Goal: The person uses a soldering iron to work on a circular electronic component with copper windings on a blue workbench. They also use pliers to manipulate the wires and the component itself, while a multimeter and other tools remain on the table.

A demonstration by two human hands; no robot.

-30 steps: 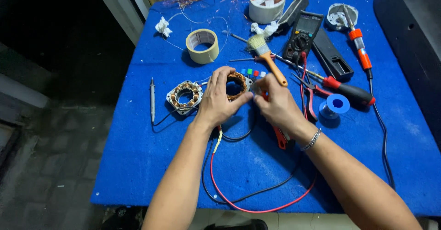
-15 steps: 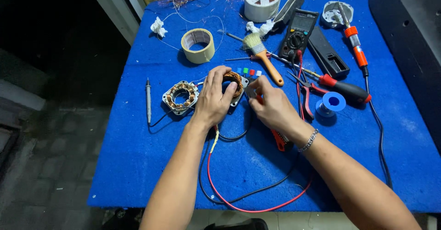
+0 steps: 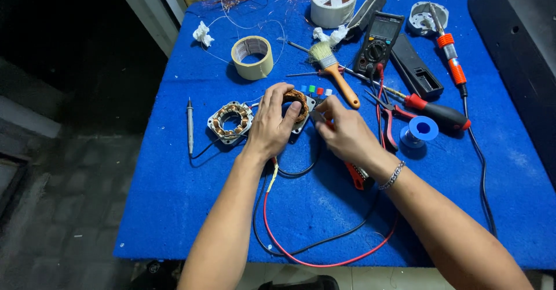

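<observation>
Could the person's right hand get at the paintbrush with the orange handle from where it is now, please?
Probably yes. The right hand sits at the copper-wound stator, and the paintbrush lies just beyond it on the blue mat, its handle end nearest with nothing lying over it. The hand would first have to let go of its work.

tape roll (image 3: 252, 57), brush (image 3: 333, 73), multimeter (image 3: 378, 44), screwdriver (image 3: 434, 111)

We note the left hand (image 3: 271, 129) now lies further over the stator (image 3: 295, 106), its fingers curled across the copper winding, where a second ago it cupped the part more from the side. The right hand (image 3: 346, 135) sits lower and closer, fingertips pinched at the stator's right edge. The camera view shifts slightly downward.
</observation>
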